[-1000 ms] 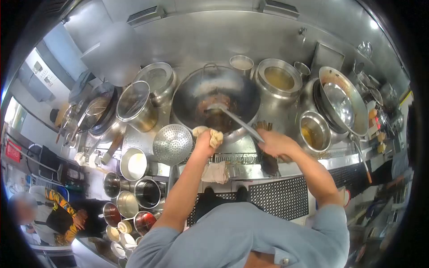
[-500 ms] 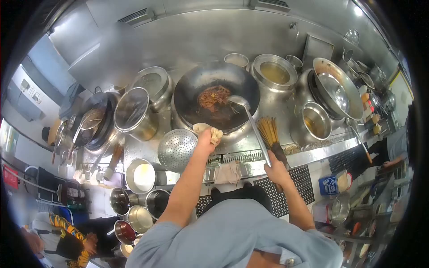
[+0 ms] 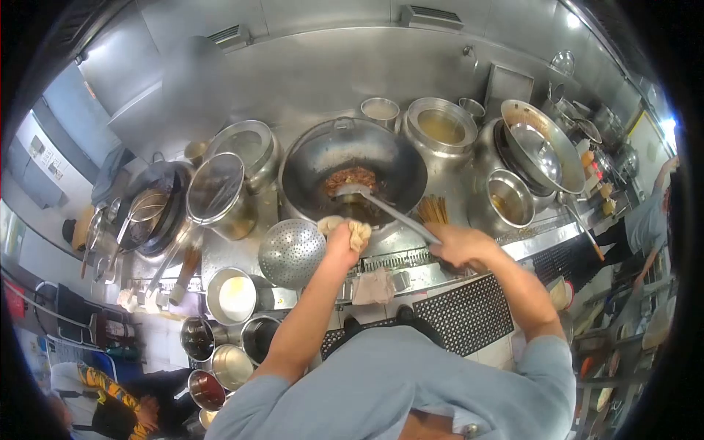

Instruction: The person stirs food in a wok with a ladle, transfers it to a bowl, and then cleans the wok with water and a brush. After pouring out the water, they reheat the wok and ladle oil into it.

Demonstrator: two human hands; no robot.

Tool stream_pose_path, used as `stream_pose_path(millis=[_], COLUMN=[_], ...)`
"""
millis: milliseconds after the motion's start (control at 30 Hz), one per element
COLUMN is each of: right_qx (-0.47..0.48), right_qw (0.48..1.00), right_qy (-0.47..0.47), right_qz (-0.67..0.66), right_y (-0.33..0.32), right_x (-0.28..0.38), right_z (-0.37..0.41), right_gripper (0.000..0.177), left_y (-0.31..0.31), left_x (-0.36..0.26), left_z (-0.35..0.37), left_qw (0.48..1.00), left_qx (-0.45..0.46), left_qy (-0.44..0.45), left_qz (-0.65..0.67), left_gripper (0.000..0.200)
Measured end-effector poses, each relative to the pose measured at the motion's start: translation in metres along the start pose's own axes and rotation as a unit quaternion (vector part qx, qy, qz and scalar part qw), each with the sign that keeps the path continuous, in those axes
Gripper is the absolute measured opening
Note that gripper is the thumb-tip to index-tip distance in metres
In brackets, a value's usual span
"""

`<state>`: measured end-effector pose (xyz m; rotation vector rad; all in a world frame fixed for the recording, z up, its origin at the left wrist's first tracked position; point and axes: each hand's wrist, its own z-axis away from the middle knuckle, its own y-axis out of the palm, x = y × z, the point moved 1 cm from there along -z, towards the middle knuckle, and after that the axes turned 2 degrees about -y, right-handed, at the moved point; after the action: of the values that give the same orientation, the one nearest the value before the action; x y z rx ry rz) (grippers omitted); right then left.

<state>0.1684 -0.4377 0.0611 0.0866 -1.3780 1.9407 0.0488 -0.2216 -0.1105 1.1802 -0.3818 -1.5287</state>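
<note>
A large dark wok [image 3: 308, 158] sits on the stove in front of me, tipped a little toward me. Browned, shredded-looking food [image 3: 350, 178] lies in its bottom. With a folded cloth [image 3: 357, 235] between, my left hand [image 3: 345, 246] grips the wok's near rim. My right hand [image 3: 462, 246] is closed around the handle of a long metal ladle [image 3: 400, 214]. The ladle's bowl rests at the near side of the food, its hollow hidden from me. Just left of my left hand lies a round perforated strainer [image 3: 292, 253].
A bamboo brush [image 3: 433, 210] lies right of the wok. Pots of liquid [image 3: 441, 128] and a big tilted pan [image 3: 576, 158] stand at right. On the left are a tall steel pot [image 3: 236, 213] and another wok [image 3: 158, 238]. People stand at both sides.
The wok's far rim has risen as it tipped toward me. My right hand has moved up and right, swinging the ladle's bowl left and down onto the food's near side.
</note>
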Motion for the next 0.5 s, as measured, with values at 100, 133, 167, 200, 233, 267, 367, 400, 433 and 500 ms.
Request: stream_pose_path(millis=[100, 133, 167, 200, 233, 267, 367, 400, 433, 500], right_qx=[-0.04, -0.069, -0.105, -0.121, -0.141, -0.159, -0.137, -0.138, -0.141, -0.141], right_qw=[0.997, 0.995, 0.99, 0.99, 0.988, 0.986, 0.989, 0.987, 0.983, 0.972], right_qy=[-0.005, 0.001, 0.003, -0.004, -0.011, -0.018, 0.031, 0.026, 0.019, 0.008], right_qz=[0.065, 0.078, 0.095, 0.078, 0.064, 0.049, 0.053, 0.083, 0.115, 0.188], right_y=[0.021, 0.035, 0.034, 0.034, 0.033, 0.029, 0.012, 0.011, 0.011, 0.01], right_x=[-0.005, -0.014, -0.018, -0.019, -0.022, -0.025, -0.021, -0.026, -0.034, -0.051], right_z=[-0.041, -0.057, -0.067, -0.061, -0.046, -0.031, 0.028, 0.046, 0.06, 0.078], right_gripper=[0.052, 0.054, 0.056, 0.058, 0.06, 0.063, 0.064, 0.063, 0.063, 0.065], left_y=[-0.02, -0.037, -0.031, -0.026, -0.017, -0.012, -0.02, -0.07, -0.049, -0.032], left_x=[0.008, 0.021, 0.029, 0.036, 0.043, 0.037, 0.01, 0.007, -0.007, -0.023], left_z=[-0.011, -0.01, 0.009, 0.029, 0.044, 0.038, 0.012, -0.041, -0.036, -0.037], left_qw=[0.986, 0.955, 0.983, 0.994, 0.984, 0.986, 0.986, 0.986, 0.995, 0.993], left_qx=[0.002, -0.017, -0.054, -0.09, -0.163, -0.142, -0.103, 0.083, -0.018, -0.089], left_qy=[0.119, 0.191, 0.13, 0.066, 0.064, 0.084, 0.114, 0.114, 0.096, 0.076], left_qz=[-0.118, -0.226, -0.117, -0.007, 0.017, 0.012, 0.069, 0.087, 0.036, -0.026], left_gripper=[0.02, 0.018, 0.015, 0.012, 0.007, 0.007, 0.014, 0.012, 0.01, 0.005])
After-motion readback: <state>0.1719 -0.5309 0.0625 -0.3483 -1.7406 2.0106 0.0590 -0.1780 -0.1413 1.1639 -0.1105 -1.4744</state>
